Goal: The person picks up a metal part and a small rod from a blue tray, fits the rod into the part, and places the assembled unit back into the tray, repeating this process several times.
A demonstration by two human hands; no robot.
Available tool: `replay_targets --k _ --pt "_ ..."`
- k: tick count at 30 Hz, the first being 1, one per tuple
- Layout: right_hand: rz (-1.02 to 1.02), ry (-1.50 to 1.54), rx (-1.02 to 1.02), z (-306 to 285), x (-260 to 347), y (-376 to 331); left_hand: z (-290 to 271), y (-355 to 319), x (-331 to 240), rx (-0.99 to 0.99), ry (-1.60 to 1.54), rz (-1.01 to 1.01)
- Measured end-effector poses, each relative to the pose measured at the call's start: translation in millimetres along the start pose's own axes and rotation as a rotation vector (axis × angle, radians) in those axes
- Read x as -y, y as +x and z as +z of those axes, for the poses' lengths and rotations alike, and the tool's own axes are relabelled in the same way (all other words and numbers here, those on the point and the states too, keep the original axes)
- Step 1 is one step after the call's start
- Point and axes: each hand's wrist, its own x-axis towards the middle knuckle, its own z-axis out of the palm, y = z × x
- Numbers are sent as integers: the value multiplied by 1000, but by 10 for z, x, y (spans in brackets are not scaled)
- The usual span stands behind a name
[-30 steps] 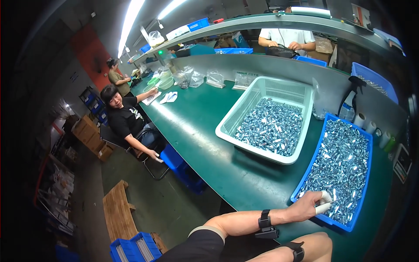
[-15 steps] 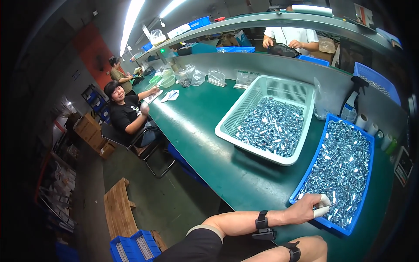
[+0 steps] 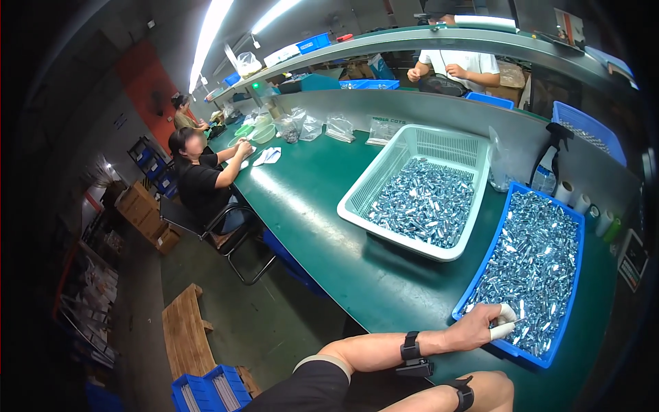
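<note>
My left hand [image 3: 473, 328] is over the near end of a blue tray [image 3: 527, 360] full of small shiny metal parts [image 3: 528, 261]. White finger cots cover its thumb and fingertip, which close on a thin metal part [image 3: 519, 321]. My right hand [image 3: 495, 388] is lower in view, just past its black wrist strap [image 3: 465, 393]. It is nearest the tray's near end, and its fingers are hidden. Beyond the tray, to the left, a pale green slotted basket [image 3: 357, 199] holds more of the same metal parts.
Both containers stand on a green table [image 3: 302, 185]. A spray bottle [image 3: 546, 175] and small rolls [image 3: 582, 204] line the tray's far right side. A co-worker [image 3: 202, 168] sits at the table's left edge; another person [image 3: 460, 65] works behind the shelf [image 3: 384, 47].
The seated co-worker has turned toward the table and brought both hands together over it. My hands stay in nearly the same place; the view has shifted slightly.
</note>
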Motion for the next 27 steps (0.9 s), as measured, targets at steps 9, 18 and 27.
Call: replay_targets --k 9,18,27 --pt "-2 94 48 14 -44 106 27 11 15 -4 -41 18" --pt "-12 180 58 -21 -33 98 24 1 0 -4 -25 26" --pt "-21 262 78 -47 -11 104 15 12 4 -15 10 65"
